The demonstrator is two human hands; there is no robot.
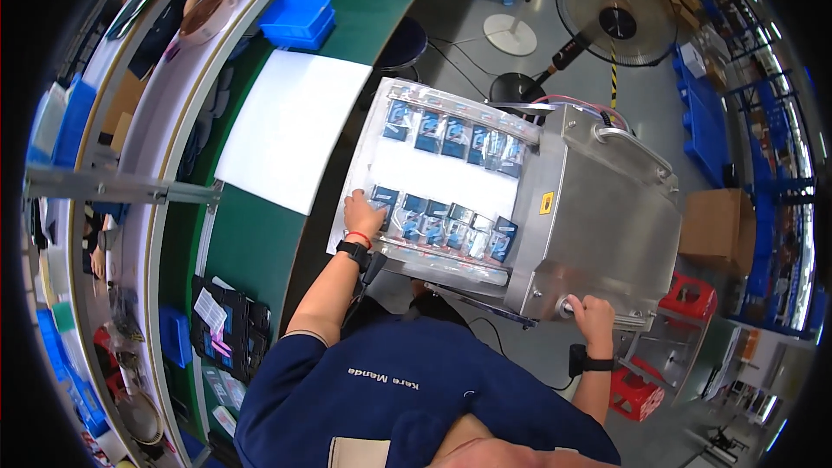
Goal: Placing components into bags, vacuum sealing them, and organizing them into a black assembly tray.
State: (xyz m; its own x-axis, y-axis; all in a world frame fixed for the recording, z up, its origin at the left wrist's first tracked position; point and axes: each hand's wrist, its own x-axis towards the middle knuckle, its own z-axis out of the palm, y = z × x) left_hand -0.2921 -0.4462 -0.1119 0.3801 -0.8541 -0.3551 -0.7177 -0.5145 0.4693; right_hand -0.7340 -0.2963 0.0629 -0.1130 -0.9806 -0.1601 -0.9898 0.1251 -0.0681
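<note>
A steel vacuum-sealing machine stands in front of me, its metal lid (607, 217) raised to the right. Two rows of dark blue packs in clear plastic bags lie across the machine's white bed (446, 172). At the left end of the near row, my left hand (362, 215) has its curled fingers on a bagged pack (384, 198). The fingertips are partly hidden there. My right hand (594, 319) is closed on a round metal knob (564, 305) at the lid's near corner, thumb on top.
Left of the machine runs a green workbench (260, 238) with a white sheet (290, 126), blue bins (297, 21) and a black case (230, 325). A floor fan (616, 22) stands behind. At the right are a cardboard box (718, 230) and red stools (637, 388).
</note>
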